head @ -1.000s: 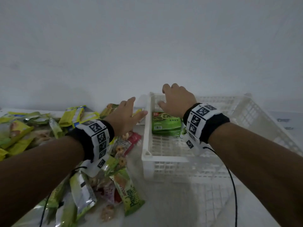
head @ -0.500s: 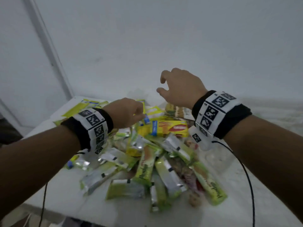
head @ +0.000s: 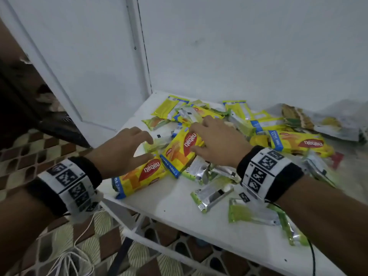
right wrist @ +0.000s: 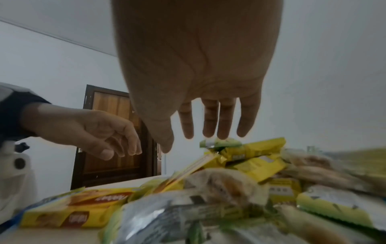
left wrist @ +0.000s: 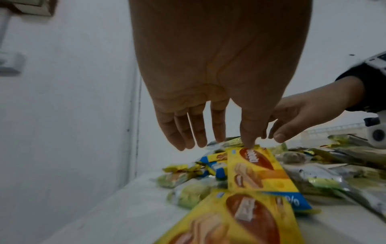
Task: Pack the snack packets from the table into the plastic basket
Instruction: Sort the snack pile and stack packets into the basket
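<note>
Underneath – white table (head: 175, 206), tiled floor (head: 23, 152)

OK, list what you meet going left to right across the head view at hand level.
Left hand → tilted yellow Nabati packet → right hand → long yellow Nabati packet lying beyond the right wrist.

We list on each bare forearm: one black wristband (head: 87, 172) wrapped in a white strip of square black-and-white markers (head: 265, 166); white camera housing beneath; thin black cable (head: 312, 255) trailing from the right band.
</note>
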`<state>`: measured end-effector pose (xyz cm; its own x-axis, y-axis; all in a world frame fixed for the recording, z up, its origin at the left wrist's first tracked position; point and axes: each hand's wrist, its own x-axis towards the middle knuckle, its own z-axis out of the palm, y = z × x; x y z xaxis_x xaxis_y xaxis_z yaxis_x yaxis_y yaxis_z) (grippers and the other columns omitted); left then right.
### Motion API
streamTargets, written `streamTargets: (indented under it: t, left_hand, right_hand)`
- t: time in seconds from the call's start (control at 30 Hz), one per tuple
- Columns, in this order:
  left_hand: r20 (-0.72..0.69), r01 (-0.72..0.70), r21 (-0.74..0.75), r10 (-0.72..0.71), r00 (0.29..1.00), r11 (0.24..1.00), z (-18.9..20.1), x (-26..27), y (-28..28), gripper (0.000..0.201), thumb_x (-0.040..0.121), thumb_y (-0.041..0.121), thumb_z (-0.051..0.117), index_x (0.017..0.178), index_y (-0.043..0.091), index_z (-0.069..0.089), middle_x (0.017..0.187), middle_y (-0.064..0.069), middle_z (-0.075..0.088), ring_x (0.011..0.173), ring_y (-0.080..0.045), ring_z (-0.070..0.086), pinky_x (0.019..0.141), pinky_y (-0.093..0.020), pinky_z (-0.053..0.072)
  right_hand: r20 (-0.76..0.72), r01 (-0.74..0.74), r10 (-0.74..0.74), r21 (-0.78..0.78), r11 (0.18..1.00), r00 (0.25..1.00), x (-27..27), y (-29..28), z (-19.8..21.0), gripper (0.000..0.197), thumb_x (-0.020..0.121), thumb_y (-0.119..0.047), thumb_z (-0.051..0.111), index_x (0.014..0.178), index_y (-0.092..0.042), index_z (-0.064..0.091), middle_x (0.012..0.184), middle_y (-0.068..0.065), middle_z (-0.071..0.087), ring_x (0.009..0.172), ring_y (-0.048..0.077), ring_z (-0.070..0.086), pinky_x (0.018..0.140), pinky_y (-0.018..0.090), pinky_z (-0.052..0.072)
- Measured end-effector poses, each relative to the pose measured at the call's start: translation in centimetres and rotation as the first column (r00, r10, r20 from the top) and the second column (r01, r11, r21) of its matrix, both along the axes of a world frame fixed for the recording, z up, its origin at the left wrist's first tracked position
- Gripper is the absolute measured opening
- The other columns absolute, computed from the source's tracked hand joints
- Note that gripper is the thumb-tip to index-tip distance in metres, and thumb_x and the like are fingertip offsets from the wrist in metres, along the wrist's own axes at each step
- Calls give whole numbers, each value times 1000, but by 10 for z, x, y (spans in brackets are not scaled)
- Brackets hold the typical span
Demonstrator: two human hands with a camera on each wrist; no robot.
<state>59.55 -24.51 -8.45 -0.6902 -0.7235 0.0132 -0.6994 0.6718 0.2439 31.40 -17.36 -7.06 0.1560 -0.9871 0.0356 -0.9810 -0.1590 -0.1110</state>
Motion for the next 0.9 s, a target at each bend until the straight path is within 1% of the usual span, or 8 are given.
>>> streamTargets:
  t: [0.07, 0.17, 0.3, 0.43, 0.53, 0.6, 0.7, 0.9]
  left_hand:
    - [89, -48, 75, 41, 995, 996, -8, 21, 1, 62, 78, 78, 54, 122, 35, 54, 120, 9, 51, 111, -17, 50, 94, -33, 44]
    - [226, -54, 172, 14, 974, 984, -23, 32, 4, 90, 61, 95, 48, 131, 40, 48, 126, 10, 45, 114, -14, 47, 98, -32, 42]
    - [302, -81, 243, 4, 953, 967, -33, 24, -1, 89, 70, 84, 61, 144, 43, 34, 129, 5, 51, 115, -16, 52, 101, -35, 43]
    - [339, -60, 238, -25, 940, 969, -31, 17, -10, 81, 78, 72, 68, 145, 42, 34, 129, 6, 51, 116, -17, 51, 101, -36, 43]
    - [341, -40, 220, -38, 939, 975, -24, 10, -20, 86, 66, 86, 57, 140, 44, 43, 131, 8, 49, 121, -15, 47, 106, -39, 42]
    - [281, -42, 198, -15, 960, 979, -17, 1, -30, 81, 69, 87, 55, 136, 43, 48, 130, 9, 49, 124, -14, 46, 107, -39, 41]
    - [192, -3, 126, -21, 981, 992, -6, -26, -44, 62, 84, 69, 64, 135, 34, 53, 128, 4, 51, 125, -21, 49, 104, -40, 42]
    - [154, -11, 46, 3, 988, 999, -1, -95, -62, 57, 96, 53, 58, 143, 25, 44, 135, -7, 50, 121, -29, 51, 102, -44, 44]
  right_hand:
    - [-17, -39, 39, -35, 999, 999, 9, -1, -6, 52, 93, -51, 62, 140, -33, 47, 125, 4, 43, 118, 25, 44, 83, 37, 50]
    - [-100, -96, 91, -46, 994, 991, 19, -9, -15, 65, 92, -56, 62, 150, -40, 39, 153, 12, 31, 141, 33, 32, 107, 48, 42]
    - [-193, -35, 46, 61, 998, 980, 21, -17, -24, 75, 94, -66, 50, 158, -44, 19, 170, 8, -1, 156, 32, 1, 121, 53, 21]
    - [-262, 32, -31, 1, 999, 965, 15, -13, -17, 62, 94, -65, 49, 145, -31, 45, 159, 7, 30, 144, 30, 28, 112, 50, 36]
    - [-254, 99, -107, -44, 994, 961, 5, -7, -8, 55, 95, -64, 47, 137, -30, 50, 135, 4, 47, 123, 27, 44, 100, 46, 46]
    - [-223, 142, -147, -38, 989, 964, -5, -1, -5, 52, 96, -63, 47, 135, -28, 50, 126, 4, 50, 117, 26, 48, 96, 44, 48]
    - [-149, 200, -204, -40, 979, 968, -17, 7, -2, 46, 97, -59, 50, 128, -25, 51, 118, 4, 50, 112, 24, 49, 90, 41, 50]
    - [-84, 290, -294, -59, 955, 952, -28, 14, 1, 47, 94, -54, 59, 133, -29, 49, 130, 7, 42, 118, 29, 48, 89, 44, 52]
